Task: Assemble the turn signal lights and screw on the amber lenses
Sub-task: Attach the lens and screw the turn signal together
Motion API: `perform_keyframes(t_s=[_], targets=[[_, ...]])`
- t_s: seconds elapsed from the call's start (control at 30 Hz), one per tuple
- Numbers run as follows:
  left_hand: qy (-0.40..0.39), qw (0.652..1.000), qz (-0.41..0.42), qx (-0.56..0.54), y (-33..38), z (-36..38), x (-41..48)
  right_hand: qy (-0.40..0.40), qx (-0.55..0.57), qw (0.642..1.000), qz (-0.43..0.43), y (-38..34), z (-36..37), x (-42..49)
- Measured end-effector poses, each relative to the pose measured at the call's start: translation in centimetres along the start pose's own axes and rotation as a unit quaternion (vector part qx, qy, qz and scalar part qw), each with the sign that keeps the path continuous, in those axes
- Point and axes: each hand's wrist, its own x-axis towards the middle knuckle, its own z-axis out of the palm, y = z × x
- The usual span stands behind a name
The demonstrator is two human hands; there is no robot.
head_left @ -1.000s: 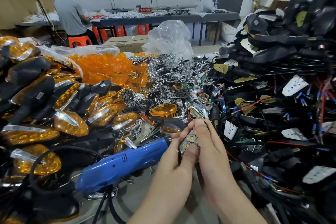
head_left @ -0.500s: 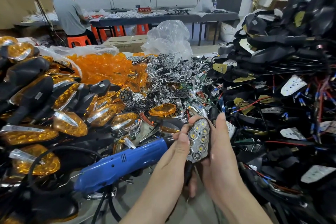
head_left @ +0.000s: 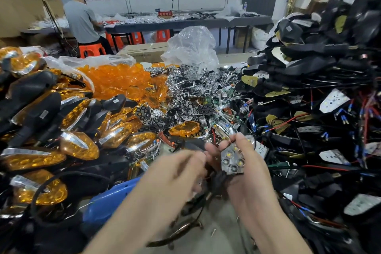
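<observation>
My right hand [head_left: 245,173] grips a turn signal unit whose chrome reflector [head_left: 232,160] with several LED cups faces up, its black body mostly hidden under my fingers. My left hand [head_left: 177,173] is blurred just left of it, fingers loosely bent near the unit's left side; whether it pinches anything I cannot tell. A single amber lens [head_left: 184,129] lies on the parts just beyond my hands. A heap of loose amber lenses [head_left: 119,80] sits further back, beside a pile of chrome reflectors [head_left: 191,90].
Finished lights with amber lenses [head_left: 78,144] are stacked at the left. Black housings with wires [head_left: 321,93] are piled high at the right. A blue electric screwdriver [head_left: 107,202] lies under my left forearm. A clear plastic bag [head_left: 191,47] stands behind. A person sits at a far bench.
My left hand has slid left off the reflector and is blurred. My right hand has turned the unit, which now sits lower and tilted right.
</observation>
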Motion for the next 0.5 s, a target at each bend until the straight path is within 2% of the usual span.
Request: perform_keyframes(t_s=[0.1,0.23,0.37,0.5], targets=[[0.056,0.998,0.002,0.043,0.6,-3.4,2.9,0.021,0.014,1.0,-0.008,-0.6,-0.3,0.5],[0.081,0.987,-0.007,0.138,0.1,-6.1,8.0,-0.003,0.029,1.0,0.004,-0.4,-0.3,0.4],[0.055,0.946,0.017,0.32,-2.0,-5.6,10.9,-0.018,0.073,0.997,0.005,-0.7,-0.3,0.5],[-0.008,0.906,0.041,0.421,-3.7,-3.5,12.1,-0.028,0.09,0.996,0.005,-0.8,-0.5,0.4]])
